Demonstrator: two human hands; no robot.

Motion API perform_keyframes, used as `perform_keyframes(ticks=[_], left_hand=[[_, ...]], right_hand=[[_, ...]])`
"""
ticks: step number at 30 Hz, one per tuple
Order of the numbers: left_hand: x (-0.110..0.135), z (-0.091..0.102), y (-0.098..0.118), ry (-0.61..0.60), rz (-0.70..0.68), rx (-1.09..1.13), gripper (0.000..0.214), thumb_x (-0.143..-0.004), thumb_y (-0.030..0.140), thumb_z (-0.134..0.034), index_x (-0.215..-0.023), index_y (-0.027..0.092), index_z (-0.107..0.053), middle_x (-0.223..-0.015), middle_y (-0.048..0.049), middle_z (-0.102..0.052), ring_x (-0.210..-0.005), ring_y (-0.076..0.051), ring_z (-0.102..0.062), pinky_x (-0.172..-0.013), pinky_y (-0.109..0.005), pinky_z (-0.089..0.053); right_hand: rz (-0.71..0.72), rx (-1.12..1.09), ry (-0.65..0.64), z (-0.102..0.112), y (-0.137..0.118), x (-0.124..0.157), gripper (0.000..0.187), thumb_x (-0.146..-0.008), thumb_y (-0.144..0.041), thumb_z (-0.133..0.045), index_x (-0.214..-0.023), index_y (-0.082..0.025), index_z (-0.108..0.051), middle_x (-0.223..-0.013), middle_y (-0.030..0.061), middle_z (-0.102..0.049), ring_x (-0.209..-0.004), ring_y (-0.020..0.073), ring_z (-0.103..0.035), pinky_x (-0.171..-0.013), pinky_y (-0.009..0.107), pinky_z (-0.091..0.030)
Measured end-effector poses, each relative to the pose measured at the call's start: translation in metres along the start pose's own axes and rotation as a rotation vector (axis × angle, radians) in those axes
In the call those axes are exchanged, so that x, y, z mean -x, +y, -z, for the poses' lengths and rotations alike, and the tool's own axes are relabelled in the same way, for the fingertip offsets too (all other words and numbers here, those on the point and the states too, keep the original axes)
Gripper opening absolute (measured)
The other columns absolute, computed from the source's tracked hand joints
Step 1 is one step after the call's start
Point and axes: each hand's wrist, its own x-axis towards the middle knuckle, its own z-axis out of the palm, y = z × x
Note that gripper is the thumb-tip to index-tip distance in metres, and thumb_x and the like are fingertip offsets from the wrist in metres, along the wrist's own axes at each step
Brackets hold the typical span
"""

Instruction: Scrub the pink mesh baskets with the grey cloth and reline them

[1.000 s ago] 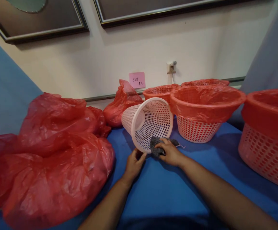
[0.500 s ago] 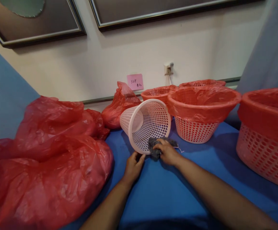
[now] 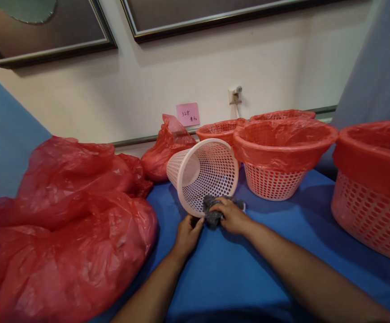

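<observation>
A pale pink mesh basket (image 3: 198, 172) lies on its side on the blue table (image 3: 235, 269), its open mouth turned toward me. My left hand (image 3: 187, 234) pinches the lower rim of that basket, fingers closed on it. My right hand (image 3: 231, 216) is closed on a grey cloth (image 3: 211, 214) and presses it against the rim just right of my left hand.
Crumpled red plastic bags (image 3: 63, 215) are heaped on the left, one more (image 3: 164, 150) behind the basket. Several red-lined mesh baskets stand at the back (image 3: 282, 152) and right (image 3: 376, 179). A wall with a pink note (image 3: 188, 114) and a socket (image 3: 234, 93) is behind.
My right hand has slid the grey cloth a little leftward along the basket's rim, toward my left hand. The basket and left hand have barely moved.
</observation>
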Motion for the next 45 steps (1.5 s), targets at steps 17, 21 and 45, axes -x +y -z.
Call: perform_keyframes(ticks=[17,21,45], left_hand=[[-0.002,0.003,-0.001,0.02,0.005,-0.019,0.039,-0.08,0.051,-0.07,-0.097,0.016,-0.072,-0.097,-0.0095,-0.078,-0.09,-0.026,-0.071,-0.085,-0.04,-0.057],[0.004,0.014,0.01,0.23,-0.038,0.005,0.035,-0.089,0.053,-0.064,-0.085,0.018,-0.066,-0.078,-0.0022,-0.069,-0.074,-0.019,-0.066,-0.07,-0.03,-0.055],[0.006,0.007,0.009,0.162,-0.053,-0.031,0.034,-0.089,0.051,-0.064,-0.096,0.018,-0.066,-0.089,-0.0044,-0.073,-0.081,-0.021,-0.069,-0.077,-0.033,-0.057]], right_hand=[[0.045,-0.109,-0.066,-0.006,-0.009,0.002,0.064,-0.069,-0.004,-0.07,-0.127,-0.031,-0.066,-0.141,0.0036,-0.054,-0.131,0.0214,-0.053,-0.111,0.036,-0.044],[-0.047,-0.001,-0.057,0.005,0.0,-0.004,0.056,-0.073,-0.002,-0.064,-0.122,-0.03,-0.068,-0.135,0.0044,-0.058,-0.122,0.0218,-0.057,-0.105,0.036,-0.046],[-0.299,0.151,0.004,0.022,0.014,-0.004,0.077,-0.077,-0.016,-0.074,-0.149,-0.027,-0.048,-0.159,0.0171,-0.032,-0.138,0.038,-0.043,-0.112,0.055,-0.037]])
